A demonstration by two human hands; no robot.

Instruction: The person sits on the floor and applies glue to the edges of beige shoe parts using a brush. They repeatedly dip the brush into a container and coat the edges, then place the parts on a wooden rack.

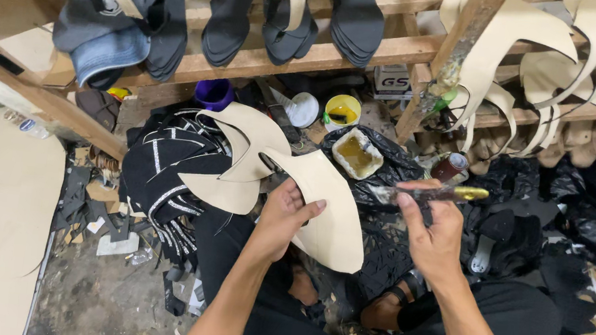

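Cream shoe-upper piece [331, 209] sits at centre, pinched in your left hand [285, 215]. Your right hand [436, 232], at three o'clock, grips a glue brush [429, 194]. Glue tub [357, 153] waits at twelve; I judge coating barely begun, the surface looking dry.

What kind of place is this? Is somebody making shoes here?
It looks like a small shoemaking workshop. The left hand holds a cream cut-out shoe piece, the right hand holds a brush, a tub of yellowish glue sits ahead, and dark sole-shaped pieces hang on a wooden rack.
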